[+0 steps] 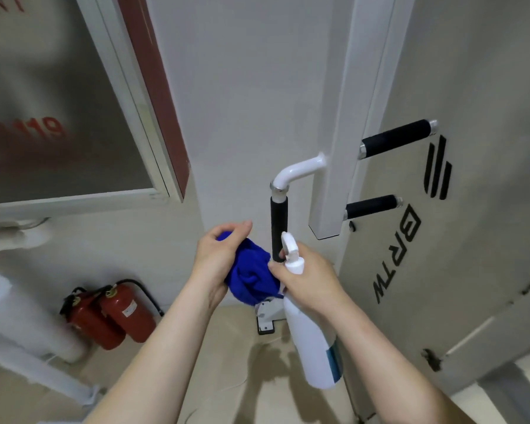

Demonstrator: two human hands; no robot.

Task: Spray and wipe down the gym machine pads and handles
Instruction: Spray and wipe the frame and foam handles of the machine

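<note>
The left hand [219, 255] is curled around a bunched blue cloth [251, 278], fingers folded over its top edge and thumb side toward the camera, so the cloth bulges out from the palm toward the right. The right hand [306, 283] is closed around the neck of a white spray bottle [308, 341], just under the trigger head; its thumb tip touches the cloth. The bottle hangs tilted, its nozzle up near the handle and its body slanting down and toward the camera, with a blue-and-dark label showing near the base.

The two hands meet just in front of the lower end of a vertical black grip [278, 231]. This grip is a matte black foam sleeve on a white tube that bends over at the top, through a chrome collar, into the white upright post [349, 142] of the machine. The bottle's nozzle overlaps the lower part of the grip; whether it touches cannot be told. Two further black grips [395, 138] stick out to the right of the post, one above the other, each capped in chrome. Behind them stands a pale grey machine panel [471, 240] with black lettering and a striped logo.

Down on the floor to the left, against the white wall, stand two red fire extinguishers [114, 313] with black hoses.
</note>
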